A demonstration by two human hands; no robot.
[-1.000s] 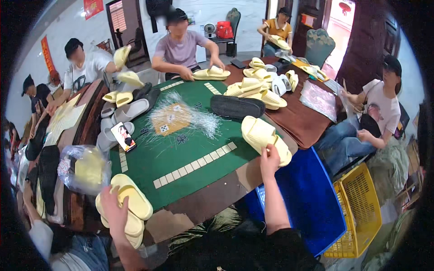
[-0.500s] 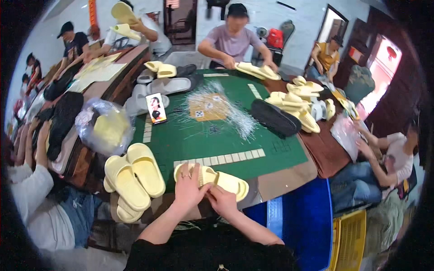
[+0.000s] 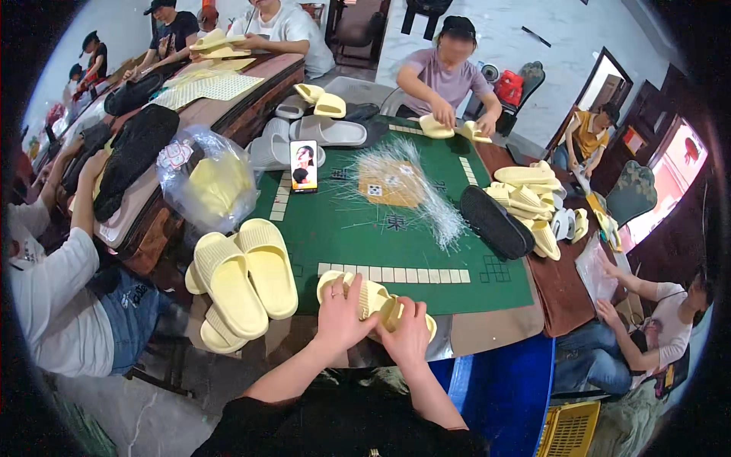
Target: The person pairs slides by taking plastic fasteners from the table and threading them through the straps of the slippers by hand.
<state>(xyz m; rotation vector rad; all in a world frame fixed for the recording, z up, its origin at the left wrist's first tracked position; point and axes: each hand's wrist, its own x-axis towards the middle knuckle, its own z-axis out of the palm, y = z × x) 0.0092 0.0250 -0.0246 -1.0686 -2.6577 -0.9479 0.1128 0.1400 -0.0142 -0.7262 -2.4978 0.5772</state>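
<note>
Some pale-yellow foam slippers with ribbed straps (image 3: 375, 294) are being held at the near edge of the green table mat (image 3: 365, 247); no exact count can be given, since they're half covered. One ribbed strap is pressed under the loosely bent, slightly spread fingers of the left hand (image 3: 341, 312), while the other end is gripped by the right hand (image 3: 404, 332), fingers curled over it, thumbs nearly meeting.

What could go wrong, imo: with the table edge that close, a slipper could be lost to the floor or the blue plastic crate (image 3: 506, 381) if the right-hand grip got sloppy. The stack of matching yellow slippers (image 3: 231, 293) by the left corner looks topple-prone too, if it's bumped by the left elbow.
</note>
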